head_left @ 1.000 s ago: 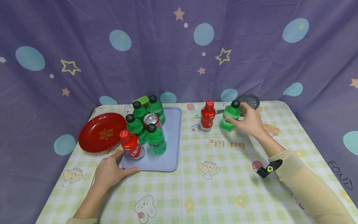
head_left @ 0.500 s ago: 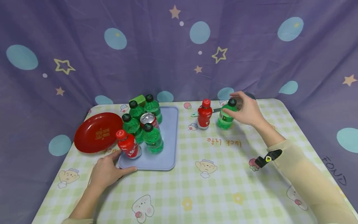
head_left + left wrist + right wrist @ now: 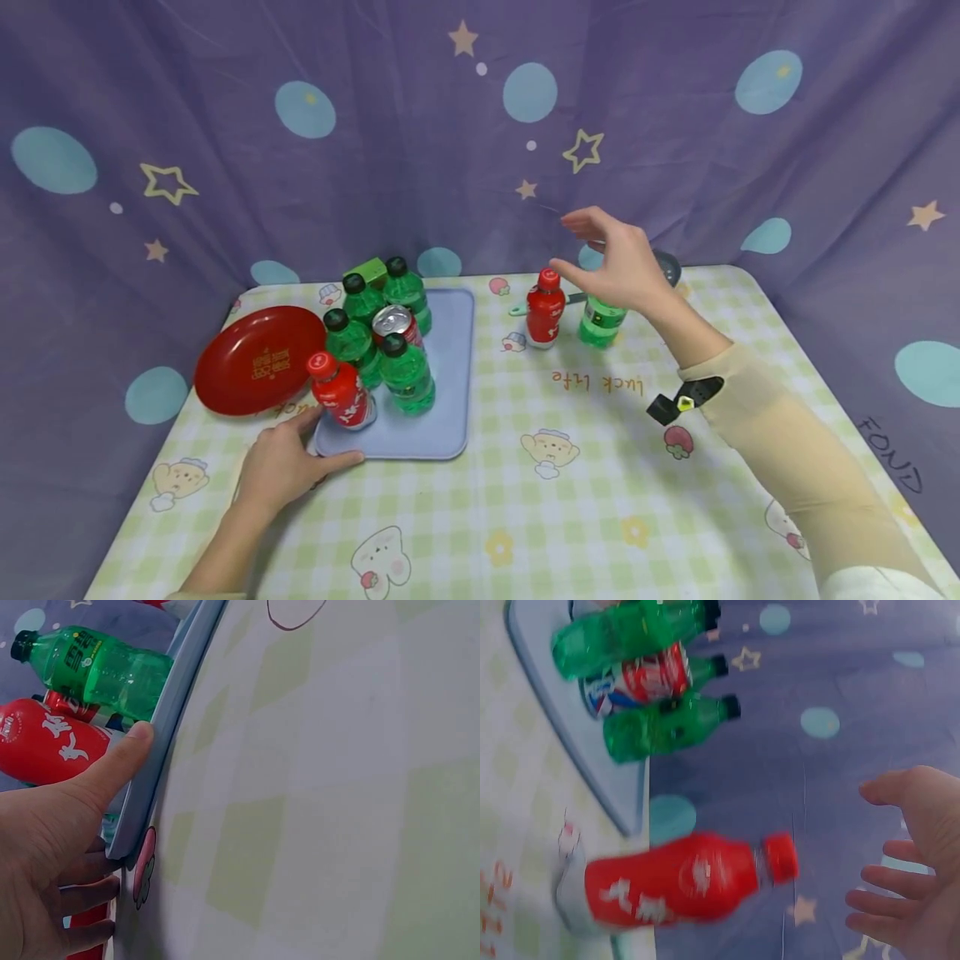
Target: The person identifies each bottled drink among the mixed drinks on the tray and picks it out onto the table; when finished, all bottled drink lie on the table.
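Raised since the earlier frame: my right hand [image 3: 617, 260], off the green bottle [image 3: 602, 322], toward the red bottle [image 3: 545, 318], thumb and fingers wide apart, holding nothing. Red bottle upright on the tablecloth [image 3: 450, 517]. Judged smooth, slightly yielding; opaque wall hides fill, weight uncertain. Recommended hold: around mid-body. My left hand [image 3: 279, 462] rests loosely against the tray [image 3: 456, 375], thumb along its rim.

Curtained booth, room beyond hidden: purple star-print drapes [image 3: 405, 183] at back and side edges of cartoon-clothed table [image 3: 592, 517].
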Demonstrator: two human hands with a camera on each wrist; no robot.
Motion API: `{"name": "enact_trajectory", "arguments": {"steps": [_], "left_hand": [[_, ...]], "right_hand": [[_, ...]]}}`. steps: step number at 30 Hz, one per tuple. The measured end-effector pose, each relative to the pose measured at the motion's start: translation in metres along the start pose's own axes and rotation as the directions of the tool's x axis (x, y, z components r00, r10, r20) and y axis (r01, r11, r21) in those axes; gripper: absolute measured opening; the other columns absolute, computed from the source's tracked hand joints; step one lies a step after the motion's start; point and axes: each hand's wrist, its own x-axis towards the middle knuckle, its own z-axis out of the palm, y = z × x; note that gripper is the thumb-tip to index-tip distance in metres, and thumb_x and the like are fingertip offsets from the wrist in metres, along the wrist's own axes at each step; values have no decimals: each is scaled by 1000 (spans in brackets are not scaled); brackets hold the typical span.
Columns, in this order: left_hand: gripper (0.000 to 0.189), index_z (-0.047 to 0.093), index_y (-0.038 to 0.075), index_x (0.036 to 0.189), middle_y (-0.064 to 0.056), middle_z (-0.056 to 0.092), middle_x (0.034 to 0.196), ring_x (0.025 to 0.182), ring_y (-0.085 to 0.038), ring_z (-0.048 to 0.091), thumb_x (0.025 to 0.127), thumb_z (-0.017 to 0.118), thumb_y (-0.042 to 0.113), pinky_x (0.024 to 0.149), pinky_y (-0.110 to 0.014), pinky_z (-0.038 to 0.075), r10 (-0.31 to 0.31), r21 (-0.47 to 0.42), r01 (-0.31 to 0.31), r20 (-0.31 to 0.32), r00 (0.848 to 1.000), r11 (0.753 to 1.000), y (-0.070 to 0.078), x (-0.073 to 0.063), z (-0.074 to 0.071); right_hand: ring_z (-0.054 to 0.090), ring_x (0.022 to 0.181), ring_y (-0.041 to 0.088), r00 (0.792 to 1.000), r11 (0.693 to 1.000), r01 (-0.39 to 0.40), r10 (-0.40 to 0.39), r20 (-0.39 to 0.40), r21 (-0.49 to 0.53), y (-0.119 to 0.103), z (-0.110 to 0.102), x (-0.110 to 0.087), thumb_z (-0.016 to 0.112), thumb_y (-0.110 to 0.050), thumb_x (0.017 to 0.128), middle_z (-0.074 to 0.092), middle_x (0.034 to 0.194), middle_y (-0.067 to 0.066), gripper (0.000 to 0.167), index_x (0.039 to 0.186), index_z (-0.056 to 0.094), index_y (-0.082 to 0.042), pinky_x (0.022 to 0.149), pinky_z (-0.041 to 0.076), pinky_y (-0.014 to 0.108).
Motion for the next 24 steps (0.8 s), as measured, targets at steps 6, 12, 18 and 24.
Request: {"name": "enact_trajectory", "arguments": {"steps": [6,12,18,24], "left_hand": [[112,62,-2,145,-34,69,130,114,-53,70,66,92,72,89,-66,59,-6,-5,6,10,1000,1000,2,-1,0],[112,62,-2,145,-34,68,133,115,-54,69,66,92,71,89,-66,60,-24,0,24,16,1000,1000,3,-1,-2],[113,61,-3,146,-34,64,139,121,-54,67,67,92,71,92,-67,58,-36,1,36,32,999,999,5,-1,-3],[113,62,-2,145,-33,65,139,120,-54,67,66,91,73,92,-67,58,-30,-4,30,23,999,1000,5,-2,-3]], "right_hand": [[67,134,30,995,994,87,-90,42,61,-27,16,7,85,-28,91,69,144,7,55,140,65,-13,112,57,49],[69,133,25,981,981,167,-175,87,95,-50,31,9,84,-32,91,69,146,2,57,143,66,-18,108,60,43],[70,132,25,959,959,238,-258,122,152,-63,51,8,85,-31,91,69,145,3,56,142,67,-16,106,61,39],[71,129,20,932,940,287,-318,172,181,-75,69,5,85,-31,91,71,142,3,56,142,67,-15,104,62,42]]}}
